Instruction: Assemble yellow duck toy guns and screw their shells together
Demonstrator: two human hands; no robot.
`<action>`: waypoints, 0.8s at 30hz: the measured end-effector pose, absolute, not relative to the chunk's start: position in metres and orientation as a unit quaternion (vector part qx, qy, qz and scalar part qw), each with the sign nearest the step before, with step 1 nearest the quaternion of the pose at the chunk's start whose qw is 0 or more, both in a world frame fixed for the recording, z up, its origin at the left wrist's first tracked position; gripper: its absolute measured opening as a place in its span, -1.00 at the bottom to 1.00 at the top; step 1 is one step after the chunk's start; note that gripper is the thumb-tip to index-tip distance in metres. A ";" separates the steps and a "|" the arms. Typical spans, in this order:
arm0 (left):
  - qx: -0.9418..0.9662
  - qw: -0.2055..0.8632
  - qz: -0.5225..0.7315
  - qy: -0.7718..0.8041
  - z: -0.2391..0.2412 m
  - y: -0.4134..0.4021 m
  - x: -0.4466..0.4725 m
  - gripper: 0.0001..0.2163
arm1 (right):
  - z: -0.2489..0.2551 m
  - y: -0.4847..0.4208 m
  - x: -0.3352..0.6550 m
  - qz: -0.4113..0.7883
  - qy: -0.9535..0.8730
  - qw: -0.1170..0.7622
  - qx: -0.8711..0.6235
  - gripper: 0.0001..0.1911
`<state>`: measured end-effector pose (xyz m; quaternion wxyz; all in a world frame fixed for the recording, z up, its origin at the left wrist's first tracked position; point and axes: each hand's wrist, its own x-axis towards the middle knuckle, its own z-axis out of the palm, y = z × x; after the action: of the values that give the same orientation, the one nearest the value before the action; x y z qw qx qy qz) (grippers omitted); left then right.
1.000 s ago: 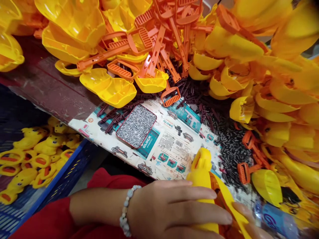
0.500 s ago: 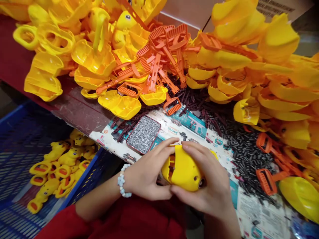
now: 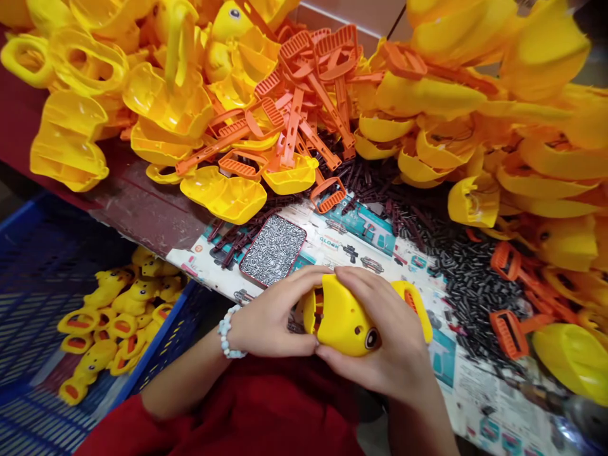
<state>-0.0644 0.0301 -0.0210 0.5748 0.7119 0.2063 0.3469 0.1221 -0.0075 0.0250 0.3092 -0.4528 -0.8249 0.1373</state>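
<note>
Both my hands grip one yellow plastic duck toy near the table's front edge. My left hand, with a bead bracelet on the wrist, pinches the duck's left side between thumb and fingers. My right hand wraps over the top and underneath it. The duck's eye faces me, and an orange-lined yellow handle sticks out to the right behind my fingers. A red-rimmed tin of small metal screws lies just beyond my left hand.
Heaps of yellow duck shell halves and orange handle parts cover the back of the table. Small dark pins lie spread on printed cardboard. A blue crate at lower left holds finished ducks.
A second ago my left hand lay over the duck low at the right; now both hands hold it up at the centre, turned a little with its handle showing.
</note>
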 end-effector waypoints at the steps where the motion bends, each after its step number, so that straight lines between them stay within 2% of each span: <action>1: 0.711 0.577 0.344 0.208 -0.021 0.030 -0.065 -0.38 | 0.025 -0.008 0.123 0.139 -0.826 0.306 -0.454 -0.43; 7: 0.725 0.575 0.309 0.219 -0.015 0.030 -0.067 -0.34 | 0.022 -0.013 0.126 0.154 -0.821 0.311 -0.452 -0.42; 13: 0.720 0.580 0.290 0.248 -0.001 0.030 -0.062 -0.37 | 0.023 -0.018 0.123 0.136 -0.815 0.334 -0.453 -0.44; 24: 0.719 0.609 0.233 0.239 0.008 0.028 -0.057 -0.46 | 0.028 -0.028 0.132 0.149 -0.833 0.322 -0.425 -0.44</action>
<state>-0.0573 0.0281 0.0077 0.6091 0.7194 0.2386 0.2334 0.1317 -0.0275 0.0283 0.3222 -0.4248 -0.8328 0.1486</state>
